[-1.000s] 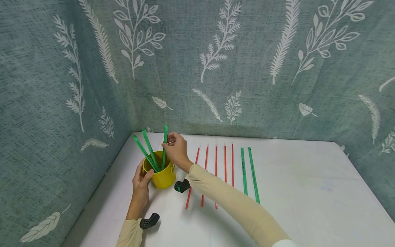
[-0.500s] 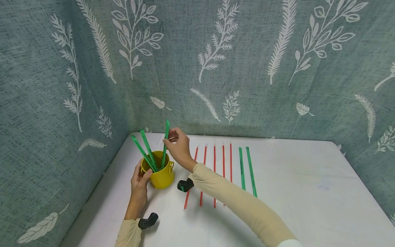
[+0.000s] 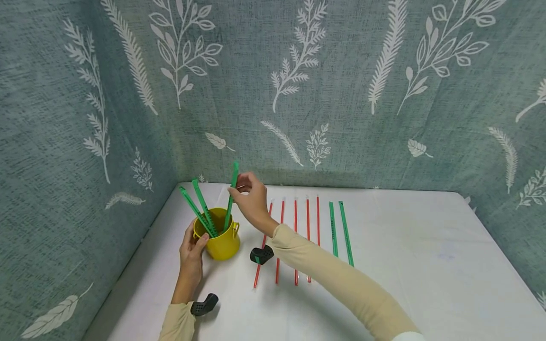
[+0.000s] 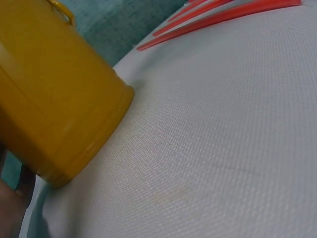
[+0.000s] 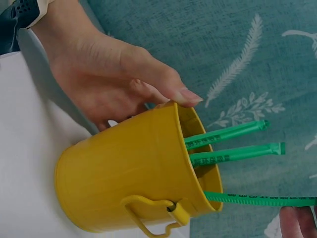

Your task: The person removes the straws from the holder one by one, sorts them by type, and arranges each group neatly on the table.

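A yellow bucket point(image 3: 224, 247) stands upright on the white table. My left hand point(image 3: 192, 258) grips its left side, with the thumb near the rim. Two green paper-wrapped straws point(image 3: 200, 201) lean leftward inside it. My right hand point(image 3: 252, 201) pinches another green wrapped straw point(image 3: 235, 173) above the rim, and that straw's lower part is inside the bucket. In the right wrist view, the right fingertips point(image 5: 297, 222) touch this straw's upper part, and the left hand point(image 5: 106, 72) lies against the bucket's wall point(image 5: 129, 173). The left wrist view shows mostly the bucket's side point(image 4: 59, 84).
Several red straws point(image 3: 295, 218) lie in a row right of the bucket, partly under the right forearm. Two green wrapped straws point(image 3: 346, 232) lie beyond them. A leaf-patterned cloth point(image 3: 256, 94) hangs behind and left of the table point(image 3: 426, 265).
My right hand has moved slightly up and to the right, raising the pinched straw and tilting its top rightward. The left hand keeps its hold on the bucket.
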The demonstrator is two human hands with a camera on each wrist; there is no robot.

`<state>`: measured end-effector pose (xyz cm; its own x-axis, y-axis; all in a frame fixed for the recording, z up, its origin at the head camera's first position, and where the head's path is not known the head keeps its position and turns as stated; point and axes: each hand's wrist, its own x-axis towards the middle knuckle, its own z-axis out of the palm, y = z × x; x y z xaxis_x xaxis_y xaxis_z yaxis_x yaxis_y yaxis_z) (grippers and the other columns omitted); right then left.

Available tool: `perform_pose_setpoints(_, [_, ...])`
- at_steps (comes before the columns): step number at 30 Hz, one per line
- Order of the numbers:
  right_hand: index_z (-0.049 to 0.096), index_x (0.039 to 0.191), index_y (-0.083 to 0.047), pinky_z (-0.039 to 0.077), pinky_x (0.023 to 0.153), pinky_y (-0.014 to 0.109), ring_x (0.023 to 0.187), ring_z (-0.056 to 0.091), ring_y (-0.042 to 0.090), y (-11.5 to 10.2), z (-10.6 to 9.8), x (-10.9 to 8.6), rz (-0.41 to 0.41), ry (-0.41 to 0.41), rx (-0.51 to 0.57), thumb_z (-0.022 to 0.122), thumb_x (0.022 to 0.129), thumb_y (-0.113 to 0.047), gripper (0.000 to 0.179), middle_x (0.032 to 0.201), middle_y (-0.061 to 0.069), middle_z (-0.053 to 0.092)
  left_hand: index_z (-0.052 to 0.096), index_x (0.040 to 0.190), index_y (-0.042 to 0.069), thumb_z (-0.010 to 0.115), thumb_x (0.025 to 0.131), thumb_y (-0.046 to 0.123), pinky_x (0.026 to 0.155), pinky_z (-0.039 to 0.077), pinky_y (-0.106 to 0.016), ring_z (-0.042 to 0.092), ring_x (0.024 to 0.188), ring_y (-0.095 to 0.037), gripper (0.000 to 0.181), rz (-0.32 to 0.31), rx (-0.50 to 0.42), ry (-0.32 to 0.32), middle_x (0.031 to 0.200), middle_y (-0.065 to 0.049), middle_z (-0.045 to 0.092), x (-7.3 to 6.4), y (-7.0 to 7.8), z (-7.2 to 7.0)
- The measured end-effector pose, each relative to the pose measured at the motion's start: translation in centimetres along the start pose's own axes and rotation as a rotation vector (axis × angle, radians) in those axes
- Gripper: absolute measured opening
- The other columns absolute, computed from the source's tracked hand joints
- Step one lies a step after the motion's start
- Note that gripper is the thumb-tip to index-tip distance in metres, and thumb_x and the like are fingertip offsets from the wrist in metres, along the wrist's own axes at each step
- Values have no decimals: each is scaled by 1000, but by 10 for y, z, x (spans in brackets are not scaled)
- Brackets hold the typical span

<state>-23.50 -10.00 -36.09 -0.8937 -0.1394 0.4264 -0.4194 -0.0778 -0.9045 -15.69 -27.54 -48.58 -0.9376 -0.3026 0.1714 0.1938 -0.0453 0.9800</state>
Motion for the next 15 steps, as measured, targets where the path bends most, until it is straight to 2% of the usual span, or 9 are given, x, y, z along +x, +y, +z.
perform_pose_setpoints(5, [53, 103, 13, 55, 63, 24, 85, 61, 41, -33, -11, -6, -30, -21, 10, 62, 85, 7, 21, 96, 29, 58, 34, 146, 20, 52, 95, 11, 99, 37, -17, 41, 120, -17, 55, 6, -11, -7, 135, -1, 43, 0, 2, 0])
perform_pose_setpoints(7, [52, 104, 14, 56, 64, 28, 85, 61, 42, -36, -13, -6, -39, -29, 15, 62, 85, 7, 22, 95, 30, 58, 34, 146, 20, 52, 95, 11, 99, 37, -17, 41, 120, -17, 55, 6, -16, -9, 135, -1, 43, -1, 2, 0])
perform_pose_setpoints(12, [50, 106, 14, 55, 69, 48, 86, 60, 44, -43, -21, -3, -25, -40, 72, 62, 86, 8, 24, 96, 30, 58, 34, 146, 20, 52, 95, 12, 99, 37, -17, 40, 121, -17, 55, 2, -28, -18, 136, -1, 42, -1, 3, 0])
perform_pose_setpoints(15, [50, 107, 14, 55, 70, 47, 88, 59, 44, -47, -26, -2, -17, -43, 92, 61, 86, 7, 25, 97, 30, 58, 33, 146, 20, 52, 95, 12, 99, 37, -17, 40, 121, -16, 55, 0, -31, -20, 136, -1, 42, -1, 2, 0])
